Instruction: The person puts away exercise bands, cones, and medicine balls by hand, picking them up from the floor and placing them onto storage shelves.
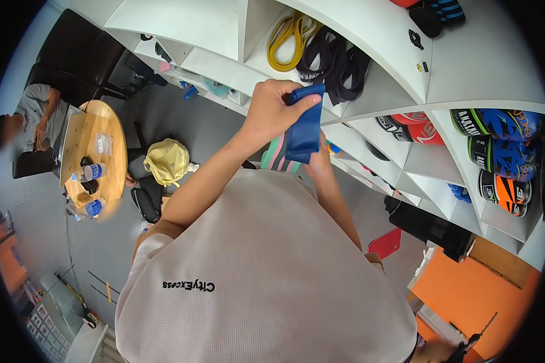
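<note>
A blue band (303, 134), flat and folded over at its top, hangs in front of my chest near the shelf. My left hand (276, 109) pinches its upper end between thumb and fingers. At the band's lower right edge is my right hand (321, 160), mostly behind the band, with its fingers largely hidden. Pink, green and grey striped material (277, 158) shows below and behind the blue band. Just beyond my hands, yellow loop bands (287, 41) and black loop bands (347, 69) lie in a white shelf compartment.
White shelving (390, 158) runs across the front and right, holding boxing gloves (515, 133). At the left, a person (36, 118) sits by a round wooden table (112, 130) with bottles. A yellow bag (166, 161) and black bag (144, 203) lie on the floor.
</note>
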The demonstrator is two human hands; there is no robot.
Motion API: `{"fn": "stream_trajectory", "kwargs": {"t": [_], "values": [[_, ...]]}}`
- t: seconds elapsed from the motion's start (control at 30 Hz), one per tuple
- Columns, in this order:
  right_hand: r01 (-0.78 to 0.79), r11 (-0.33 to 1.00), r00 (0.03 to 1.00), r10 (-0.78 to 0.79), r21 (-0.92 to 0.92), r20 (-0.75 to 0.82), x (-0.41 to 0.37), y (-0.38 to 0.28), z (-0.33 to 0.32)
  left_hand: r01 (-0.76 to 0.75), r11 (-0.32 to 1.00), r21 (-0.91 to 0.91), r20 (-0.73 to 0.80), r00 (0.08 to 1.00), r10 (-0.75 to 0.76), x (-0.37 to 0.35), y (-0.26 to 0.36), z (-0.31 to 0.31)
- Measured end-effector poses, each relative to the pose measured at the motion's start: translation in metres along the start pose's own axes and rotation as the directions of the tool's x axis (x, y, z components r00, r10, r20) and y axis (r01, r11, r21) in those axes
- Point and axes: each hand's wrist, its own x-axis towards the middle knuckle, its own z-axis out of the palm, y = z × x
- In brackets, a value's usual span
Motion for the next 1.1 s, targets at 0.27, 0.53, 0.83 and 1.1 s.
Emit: {"fn": "stream_trajectory", "kwargs": {"t": [0.27, 0.53, 0.83, 1.1], "values": [[-0.080, 0.983, 0.997, 0.079, 0.165, 0.015, -0.007, -0.018, 0.011, -0.023, 0.969, 0.246, -0.077, 0.996, 0.043, -0.001, -0.040, -0.010], [-0.180, 0.984, 0.976, 0.177, 0.012, 0.124, -0.008, -0.011, 0.009, 0.350, 0.936, -0.038, 0.019, 0.937, -0.349, -0.003, -0.056, -0.020], [-0.155, 0.987, 0.987, 0.153, -0.044, -0.040, 0.046, -0.024, 0.006, 0.655, 0.674, -0.342, 0.235, 0.754, -0.613, -0.043, -0.067, -0.029], [0.090, 0.996, 0.973, -0.090, 0.011, 0.210, 0.222, -0.108, 0.051, 0.558, 0.748, -0.359, 0.287, 0.829, -0.480, -0.067, -0.121, 0.008]]}}
